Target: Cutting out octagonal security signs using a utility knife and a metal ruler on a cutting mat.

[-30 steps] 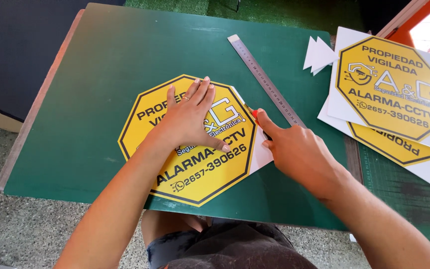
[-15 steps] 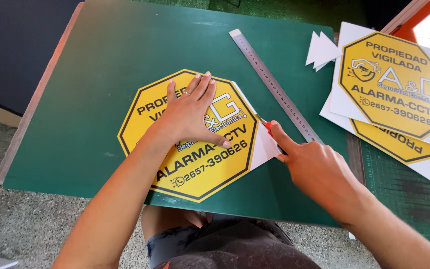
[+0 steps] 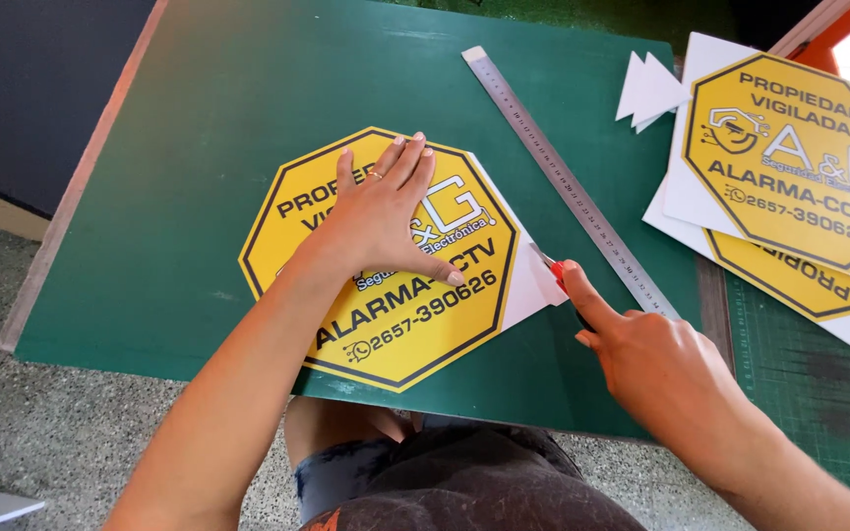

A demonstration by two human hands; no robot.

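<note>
A yellow octagonal sign [image 3: 297, 226] with black lettering lies on a green cutting mat [image 3: 189, 118]. My left hand [image 3: 381, 221] presses flat on the sign's middle, fingers spread. My right hand [image 3: 656, 359] grips a red-handled utility knife [image 3: 551, 270], its blade at the sign's right edge where a white paper margin [image 3: 528, 285] still sticks out. A long steel ruler [image 3: 568, 187] lies diagonally on the mat just right of the knife, apart from the sign.
At the right lie stacked uncut yellow signs on white sheets [image 3: 789, 162] and small white triangular offcuts [image 3: 651, 90]. A second green mat [image 3: 799, 393] sits under them. The table's left edge [image 3: 71, 206] drops to a speckled floor. My knees are below the front edge.
The knife in my right hand has slid down along the sign's right edge toward me. My left hand has stayed pressed on the sign.
</note>
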